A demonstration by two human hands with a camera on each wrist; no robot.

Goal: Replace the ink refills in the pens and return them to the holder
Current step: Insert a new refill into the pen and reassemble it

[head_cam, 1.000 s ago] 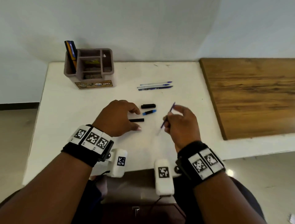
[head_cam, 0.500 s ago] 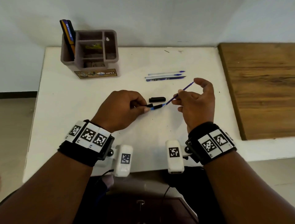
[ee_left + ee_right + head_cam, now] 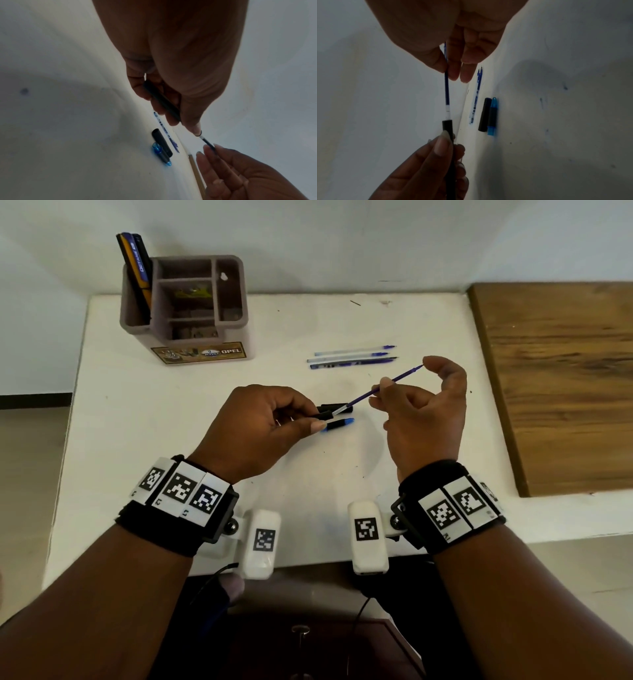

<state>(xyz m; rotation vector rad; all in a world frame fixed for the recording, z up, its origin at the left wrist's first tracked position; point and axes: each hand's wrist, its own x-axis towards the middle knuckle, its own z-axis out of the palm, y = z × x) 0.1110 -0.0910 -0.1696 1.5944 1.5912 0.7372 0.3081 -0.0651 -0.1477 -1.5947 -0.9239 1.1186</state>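
Note:
My left hand [image 3: 270, 426] grips a black pen barrel [image 3: 323, 415] above the white table [image 3: 171, 419]. My right hand [image 3: 421, 405] pinches a thin blue ink refill [image 3: 383, 388], whose clear end enters the barrel's open mouth [image 3: 447, 121]. In the right wrist view the refill [image 3: 447, 89] runs from thumb and fingers down into the barrel. On the table lie a black cap [image 3: 485, 115] and a blue-tipped pen piece [image 3: 493, 116]. Three more refills [image 3: 352, 358] lie side by side further back. The brown pen holder [image 3: 191, 309] stands at the back left with pens [image 3: 135, 265] in it.
A wooden board [image 3: 561, 378] covers the right end of the table. The wall runs close behind the holder. Camera units hang under both wrists near the table's front edge.
My left hand picked the black barrel up off the table. My right hand brought the refill over, and its end now sits in the barrel's mouth. The view has shifted closer.

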